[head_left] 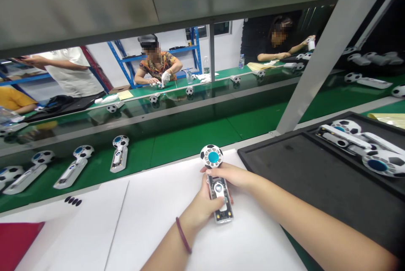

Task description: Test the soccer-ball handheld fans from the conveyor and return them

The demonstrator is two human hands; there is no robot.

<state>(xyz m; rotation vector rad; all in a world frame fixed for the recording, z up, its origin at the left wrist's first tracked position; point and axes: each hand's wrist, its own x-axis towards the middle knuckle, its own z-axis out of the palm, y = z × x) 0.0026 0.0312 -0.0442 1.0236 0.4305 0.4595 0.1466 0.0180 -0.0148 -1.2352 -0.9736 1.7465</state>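
At far left, a red sheet (19,245) is laid on a white desk (158,216), while a yellow sleeve (14,101) is seen across the way. Along a green strip (190,136), four football-headed units (74,167) are spaced in a row, the outermost cut off by the picture's edge. Four black ovals (73,201) are lined up on the desk below them. In the background, a person in white (71,71) is seen standing, and a white-gloved worker in a patterned shirt (167,62) is shown bent over small parts, with bottles (189,76) placed nearby. At center, just above the desk, a held unit (219,186) is gripped by both hands, its blue disc faced upward and its inner parts exposed along the handle. The handle is clasped by the left hand (205,198), the thumb laid across its face, a dark red band (183,235) worn on the wrist; the neck, just under the ball, is grasped by the right hand (233,176). Farther right, a white object (311,43) is held up by a dark-clad worker (278,43), and more units are heaped at the far end of a black tray (294,165).
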